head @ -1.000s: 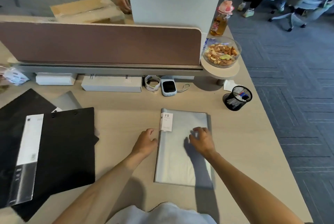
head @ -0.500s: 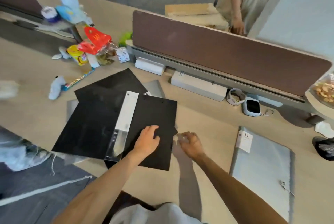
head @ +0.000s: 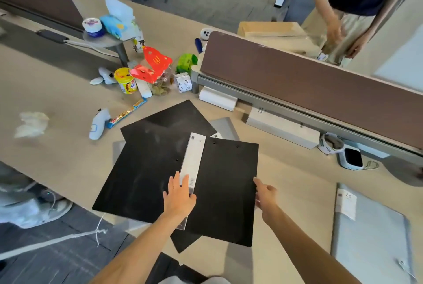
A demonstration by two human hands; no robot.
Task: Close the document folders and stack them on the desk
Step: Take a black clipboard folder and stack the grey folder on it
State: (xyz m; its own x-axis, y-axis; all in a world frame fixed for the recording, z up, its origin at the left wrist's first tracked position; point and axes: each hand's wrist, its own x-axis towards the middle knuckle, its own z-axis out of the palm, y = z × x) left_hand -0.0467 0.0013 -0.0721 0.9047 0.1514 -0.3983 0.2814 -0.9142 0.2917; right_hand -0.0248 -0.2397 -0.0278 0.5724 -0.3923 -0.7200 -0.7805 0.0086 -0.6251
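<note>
Folders are the business, and the one in hand is the black folder (head: 178, 178), lying spread open and flat near the front edge of the desk (head: 295, 183), its white spine label (head: 192, 162) up the middle. The left hand (head: 178, 199) lies open and flat, fingers spread, pressing on the near end of that spine; it grips nothing. The right hand (head: 265, 194) is open too, fingertips just at the outer edge of the right cover (head: 226, 192), apparently about to slip under it, though I cannot tell whether it has purchase. So the step looks like closing this folder. The next move calls for lifting that right cover and swinging it over while the left hand pins the spine. Another black folder (head: 174, 114) lies open beneath it, over a grey sheet (head: 225, 127). Well to the right, a grey folder (head: 370, 235) already lies closed, the likely base for the stack.
</note>
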